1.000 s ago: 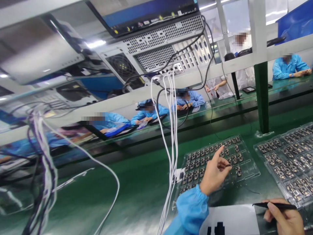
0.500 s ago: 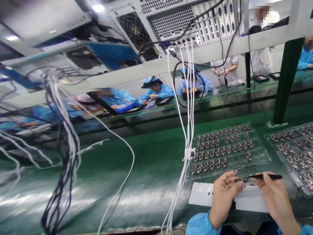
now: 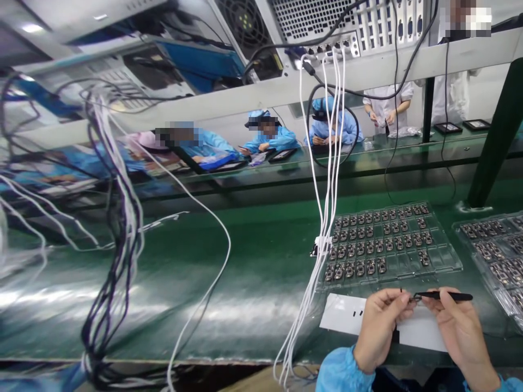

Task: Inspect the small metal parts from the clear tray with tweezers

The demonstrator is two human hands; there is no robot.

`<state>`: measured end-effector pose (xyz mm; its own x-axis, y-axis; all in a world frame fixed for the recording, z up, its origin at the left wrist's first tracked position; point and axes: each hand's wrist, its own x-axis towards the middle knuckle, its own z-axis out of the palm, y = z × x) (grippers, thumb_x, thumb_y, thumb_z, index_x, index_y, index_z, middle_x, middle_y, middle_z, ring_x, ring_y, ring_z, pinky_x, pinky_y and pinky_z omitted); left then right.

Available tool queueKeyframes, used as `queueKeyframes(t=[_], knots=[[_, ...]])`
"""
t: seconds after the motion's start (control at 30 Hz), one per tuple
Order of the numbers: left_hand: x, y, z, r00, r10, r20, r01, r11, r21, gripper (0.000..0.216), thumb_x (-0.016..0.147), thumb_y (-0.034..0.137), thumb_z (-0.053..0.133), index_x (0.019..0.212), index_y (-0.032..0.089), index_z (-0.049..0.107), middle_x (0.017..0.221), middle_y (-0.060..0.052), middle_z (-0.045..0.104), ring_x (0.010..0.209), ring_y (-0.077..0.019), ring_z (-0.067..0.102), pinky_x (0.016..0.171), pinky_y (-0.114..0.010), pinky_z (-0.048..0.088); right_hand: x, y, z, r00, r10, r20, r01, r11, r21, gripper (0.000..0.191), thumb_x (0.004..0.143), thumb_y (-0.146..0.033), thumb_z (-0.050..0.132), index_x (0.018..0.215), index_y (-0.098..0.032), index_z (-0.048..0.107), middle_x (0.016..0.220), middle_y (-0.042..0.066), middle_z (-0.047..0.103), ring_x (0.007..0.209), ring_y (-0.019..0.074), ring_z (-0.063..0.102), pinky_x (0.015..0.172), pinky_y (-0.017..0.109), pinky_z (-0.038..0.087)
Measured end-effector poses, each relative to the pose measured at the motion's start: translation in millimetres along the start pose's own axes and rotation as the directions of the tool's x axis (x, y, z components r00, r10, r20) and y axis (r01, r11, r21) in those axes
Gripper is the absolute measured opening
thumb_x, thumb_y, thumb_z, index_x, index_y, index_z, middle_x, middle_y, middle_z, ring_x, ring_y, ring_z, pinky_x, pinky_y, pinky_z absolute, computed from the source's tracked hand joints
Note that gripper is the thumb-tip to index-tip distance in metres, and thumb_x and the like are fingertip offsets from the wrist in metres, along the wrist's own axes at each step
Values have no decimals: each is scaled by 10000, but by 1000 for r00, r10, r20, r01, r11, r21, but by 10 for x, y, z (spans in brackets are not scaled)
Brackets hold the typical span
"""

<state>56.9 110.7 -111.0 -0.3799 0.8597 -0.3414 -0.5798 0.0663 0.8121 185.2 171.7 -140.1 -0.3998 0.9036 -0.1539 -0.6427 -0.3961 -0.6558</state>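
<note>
My left hand (image 3: 379, 326) pinches a tiny dark component (image 3: 402, 296) between thumb and fingertips, just above a white sheet of paper (image 3: 351, 316) on the green belt. My right hand (image 3: 457, 326) grips black tweezers (image 3: 443, 296), whose tip meets the component at my left fingertips. Right behind my hands lies a clear plastic tray (image 3: 445, 267) with rows of small dark components, several pockets at its right end bare. Both sleeves are light blue.
A second clear tray (image 3: 496, 256) of parts lies at the right. White cables (image 3: 327, 218) hang from a computer case (image 3: 327, 22) to the belt left of my hands. A dark cable bundle (image 3: 114, 239) hangs far left. A green post (image 3: 490, 147) stands at the right. Other workers sit beyond.
My left hand left the tray and came back to meet my right hand over the paper, with a small component in it. The tweezers rose to it. The view shifted left and down.
</note>
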Motion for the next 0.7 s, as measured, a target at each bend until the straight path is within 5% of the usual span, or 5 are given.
queueKeyframes(t=[0.13, 0.4, 0.7], knots=[[21, -73, -53, 996, 80, -37, -80, 997, 1, 453, 518, 210, 873, 900, 113, 649, 816, -71, 676, 707, -132, 610, 651, -228, 504, 8, 3, -13, 1000, 11, -25, -10, 1000, 28, 150, 674, -312, 779, 749, -210, 699, 791, 41, 737, 759, 200, 681, 780, 364, 533], [105, -266, -5, 984, 157, -82, -154, 987, 42, 475, 573, 307, 845, 946, 114, 624, 729, -14, 623, 662, -114, 583, 638, -239, 509, 64, 50, 28, 996, 0, -91, 3, 999, 42, 170, 658, -300, 793, 730, -194, 682, 782, 50, 740, 755, 198, 692, 746, 321, 542], [66, -189, 23, 999, -45, 7, 44, 988, 150, 460, 563, 430, 824, 793, 93, 612, 757, -63, 641, 715, -180, 638, 581, -232, 524, 105, 29, 68, 996, -4, -92, 8, 999, 39, 181, 650, -282, 798, 737, -190, 669, 758, 52, 736, 741, 214, 694, 739, 371, 547]])
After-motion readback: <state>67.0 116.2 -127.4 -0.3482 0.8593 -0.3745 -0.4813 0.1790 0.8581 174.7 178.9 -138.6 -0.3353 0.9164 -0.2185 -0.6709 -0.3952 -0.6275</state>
